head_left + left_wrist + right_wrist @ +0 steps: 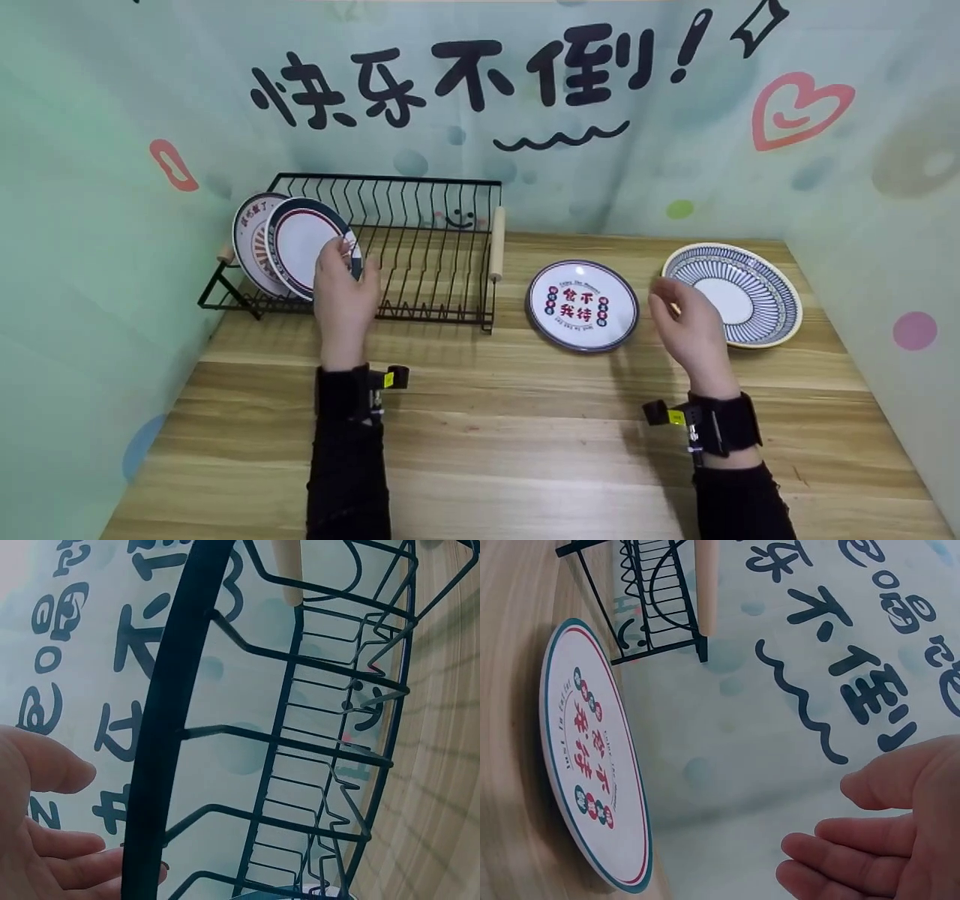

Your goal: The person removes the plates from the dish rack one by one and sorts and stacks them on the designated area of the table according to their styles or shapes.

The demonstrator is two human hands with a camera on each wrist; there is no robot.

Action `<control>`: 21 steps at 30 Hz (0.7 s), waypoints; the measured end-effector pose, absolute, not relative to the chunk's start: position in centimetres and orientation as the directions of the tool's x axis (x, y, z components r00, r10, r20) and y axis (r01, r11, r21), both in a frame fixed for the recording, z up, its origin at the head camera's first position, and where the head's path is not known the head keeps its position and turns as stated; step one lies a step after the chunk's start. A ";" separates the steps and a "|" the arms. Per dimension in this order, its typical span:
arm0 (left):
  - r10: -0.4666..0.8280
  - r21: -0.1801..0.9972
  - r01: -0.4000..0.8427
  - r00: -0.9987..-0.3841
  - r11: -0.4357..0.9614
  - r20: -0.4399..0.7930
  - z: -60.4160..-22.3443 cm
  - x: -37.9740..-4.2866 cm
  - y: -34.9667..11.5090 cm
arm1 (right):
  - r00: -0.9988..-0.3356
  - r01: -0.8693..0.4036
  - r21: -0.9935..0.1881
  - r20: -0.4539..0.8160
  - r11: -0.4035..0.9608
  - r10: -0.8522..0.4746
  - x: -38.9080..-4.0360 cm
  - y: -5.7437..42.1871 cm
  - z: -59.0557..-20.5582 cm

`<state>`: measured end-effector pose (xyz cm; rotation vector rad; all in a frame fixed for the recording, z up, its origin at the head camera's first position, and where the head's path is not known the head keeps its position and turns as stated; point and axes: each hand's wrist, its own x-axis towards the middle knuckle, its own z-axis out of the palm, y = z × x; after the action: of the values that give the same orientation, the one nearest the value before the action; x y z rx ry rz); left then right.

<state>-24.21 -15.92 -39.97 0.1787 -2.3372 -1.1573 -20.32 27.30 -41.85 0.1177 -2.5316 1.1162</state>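
In the head view my left hand (345, 292) is raised at the front of a black wire dish rack (420, 307), thumb and fingers apart. It overlaps a dark-rimmed white plate (304, 251) that leans in the rack's left end. Behind that one leans another patterned plate (251, 225). The left wrist view has these fingers (75, 870) by the rack's thick black bar, holding nothing. My right hand (690, 322) hovers between a flat plate with red lettering (583, 334) and a blue-patterned bowl (772, 300). Its fingers (855, 862) are loosely bent around nothing.
The rack has wooden handles (497, 244) at its ends and stands near the back of the wood-grain table (510, 450). A printed cloth backdrop (570, 187) rises behind and on both sides.
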 end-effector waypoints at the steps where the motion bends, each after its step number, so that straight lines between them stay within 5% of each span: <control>1: -0.340 0.772 0.103 -0.855 0.628 0.391 -40.0 -24.2 -16.0 | -0.924 -0.230 -0.690 0.376 0.687 0.069 -20.3 27.3 -41.8; 21: -0.353 0.722 0.142 -0.798 0.678 0.489 -40.6 -24.3 -18.0 | -0.883 -0.297 -0.648 0.466 0.701 0.058 -19.8 26.9 -41.2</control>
<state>-24.25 -18.02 -40.61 0.1620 -2.2719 -1.0469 -19.84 26.87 -41.16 0.1840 -2.4518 1.0456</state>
